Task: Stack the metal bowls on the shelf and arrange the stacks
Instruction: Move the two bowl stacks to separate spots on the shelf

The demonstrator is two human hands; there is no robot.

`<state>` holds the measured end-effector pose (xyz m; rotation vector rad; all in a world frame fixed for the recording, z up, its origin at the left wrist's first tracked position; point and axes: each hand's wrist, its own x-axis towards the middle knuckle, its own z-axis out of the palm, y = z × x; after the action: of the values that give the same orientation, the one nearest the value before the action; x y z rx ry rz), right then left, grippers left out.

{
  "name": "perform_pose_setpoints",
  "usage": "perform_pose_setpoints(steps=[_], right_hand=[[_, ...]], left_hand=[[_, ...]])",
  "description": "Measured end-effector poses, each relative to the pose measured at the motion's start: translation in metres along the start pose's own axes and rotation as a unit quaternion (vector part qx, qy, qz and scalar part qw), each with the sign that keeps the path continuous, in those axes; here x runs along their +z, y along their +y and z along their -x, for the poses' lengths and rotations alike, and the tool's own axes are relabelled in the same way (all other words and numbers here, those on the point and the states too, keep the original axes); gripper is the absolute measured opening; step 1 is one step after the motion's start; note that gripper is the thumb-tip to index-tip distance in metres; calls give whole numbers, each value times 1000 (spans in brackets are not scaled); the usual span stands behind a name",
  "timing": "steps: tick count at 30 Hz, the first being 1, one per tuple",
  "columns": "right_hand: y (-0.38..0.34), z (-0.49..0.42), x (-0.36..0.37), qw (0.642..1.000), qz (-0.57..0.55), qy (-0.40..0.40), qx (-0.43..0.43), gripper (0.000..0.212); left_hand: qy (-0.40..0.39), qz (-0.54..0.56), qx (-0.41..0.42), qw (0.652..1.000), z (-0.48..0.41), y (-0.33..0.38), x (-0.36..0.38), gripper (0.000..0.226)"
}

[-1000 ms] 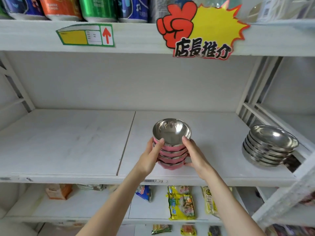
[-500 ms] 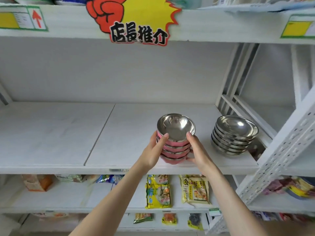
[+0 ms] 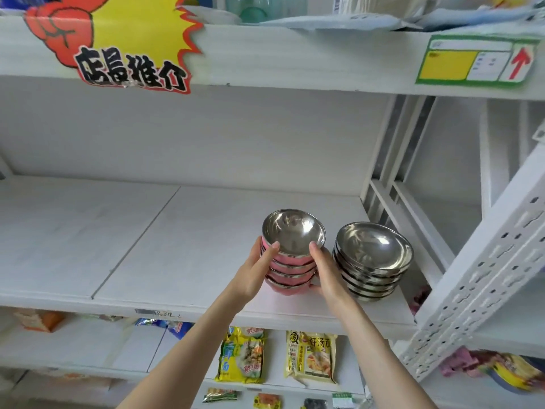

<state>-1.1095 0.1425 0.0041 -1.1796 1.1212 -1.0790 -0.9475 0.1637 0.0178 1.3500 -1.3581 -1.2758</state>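
1. Two hands clasp the pink-sided bowl stack (image 3: 290, 268) near the front edge of the white shelf (image 3: 177, 246). The left hand (image 3: 253, 271) grips its left flank and the right hand (image 3: 327, 273) its right, thumbs at the top rim.
2. The plain steel bowl stack (image 3: 373, 261) stands just to the right, with the right hand in the narrow gap between the two.
3. The held stack is upright; its base appears to rest on the shelf, though fingers obscure it.
4. Closing that gap looks like the next move, and the right hand would need to clear first.
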Motion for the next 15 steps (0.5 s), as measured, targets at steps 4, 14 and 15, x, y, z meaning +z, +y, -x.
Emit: perform_pose_setpoints(steps=[4,14,15], right_hand=[[7,-8,-2,1000,4,-2,7,50],[9,-12,-3,1000,4,0,11,57],[9,-12,-3,1000,7,3,10,56]], left_hand=[[2,-8,1,1000,-6,-4,2,17],[5,-33,-39,999,-5,6,7,21],[11,-30,-40,999,-6,4,6,23]])
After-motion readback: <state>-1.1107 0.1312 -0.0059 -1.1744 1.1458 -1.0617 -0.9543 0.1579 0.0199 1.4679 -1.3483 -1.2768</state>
